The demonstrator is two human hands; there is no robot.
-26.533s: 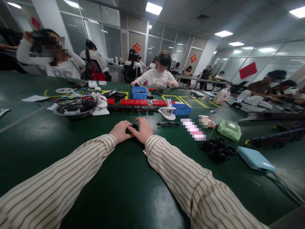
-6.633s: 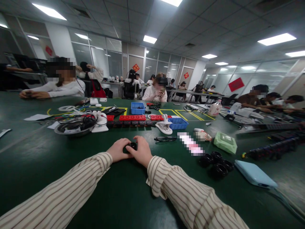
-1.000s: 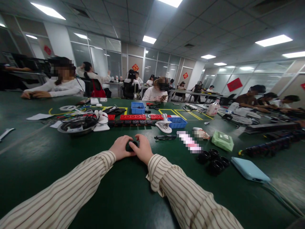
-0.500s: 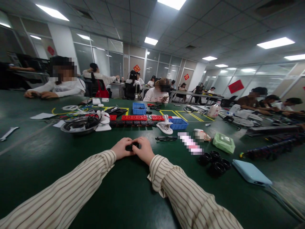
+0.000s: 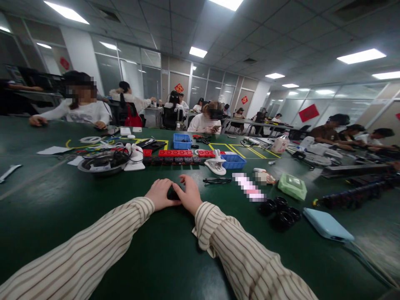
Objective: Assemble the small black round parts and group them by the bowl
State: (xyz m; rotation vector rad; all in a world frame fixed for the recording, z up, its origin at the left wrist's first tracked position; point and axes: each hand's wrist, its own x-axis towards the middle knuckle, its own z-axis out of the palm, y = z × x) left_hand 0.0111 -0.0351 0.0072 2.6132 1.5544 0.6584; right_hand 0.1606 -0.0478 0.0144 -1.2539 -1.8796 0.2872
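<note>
A small black round part (image 5: pixel 173 193) sits on the green table (image 5: pixel 46 196) between my two hands. My left hand (image 5: pixel 161 193) curls round its left side and my right hand (image 5: pixel 190 195) closes on its right side, fingers bent over it. Most of the part is hidden by my fingers. Both forearms in striped sleeves lie on the table.
Several black rings (image 5: pixel 283 210) and a light blue case (image 5: pixel 328 225) lie to the right, with a green box (image 5: pixel 292 186) behind. Glasses (image 5: pixel 215 181), a metal bowl of cables (image 5: pixel 103 162), red strips (image 5: pixel 175 153) and blue bins (image 5: pixel 233 161) sit ahead. Other people sit round the table.
My hands stay on the black part with small finger shifts; my right fingers have lifted slightly. The person at far left has moved an arm.
</note>
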